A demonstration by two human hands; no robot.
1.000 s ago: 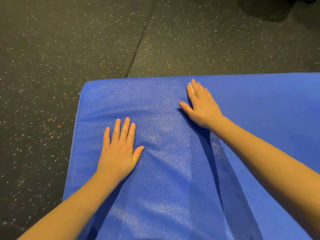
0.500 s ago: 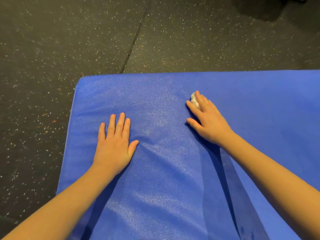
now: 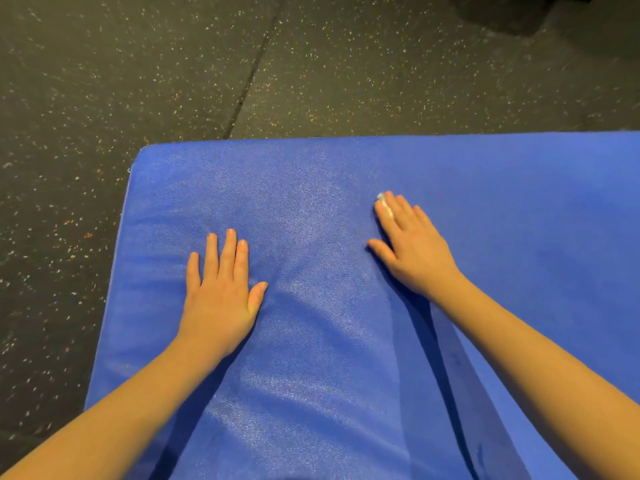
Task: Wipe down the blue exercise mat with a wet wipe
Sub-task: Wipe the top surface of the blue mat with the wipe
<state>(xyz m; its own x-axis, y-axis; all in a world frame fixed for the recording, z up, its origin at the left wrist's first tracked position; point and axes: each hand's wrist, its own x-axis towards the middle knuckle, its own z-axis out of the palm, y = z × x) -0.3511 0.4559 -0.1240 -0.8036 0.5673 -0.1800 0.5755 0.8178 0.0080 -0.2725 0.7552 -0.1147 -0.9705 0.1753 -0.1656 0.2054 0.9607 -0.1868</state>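
The blue exercise mat [image 3: 311, 188] lies on the floor and fills the lower part of the view, its far left corner visible. My left hand [image 3: 221, 292] rests flat on the mat, fingers straight and together. My right hand [image 3: 412, 247] lies flat further right, fingers straight, pressing a small white wet wipe [image 3: 383, 202] onto the mat. Only a sliver of the wipe shows past the fingertips; the rest is hidden under the hand. A darker damp streak runs along the mat under my right forearm.
Dark speckled rubber flooring [image 3: 138, 64] surrounds the mat to the left and beyond, with a seam [image 3: 252, 71] running toward the mat's far edge. A dark shadowed shape [image 3: 512, 12] sits at the top right.
My right hand has slid with the wipe back toward me and to the right across the mat. My left hand has stayed flat in about the same place.
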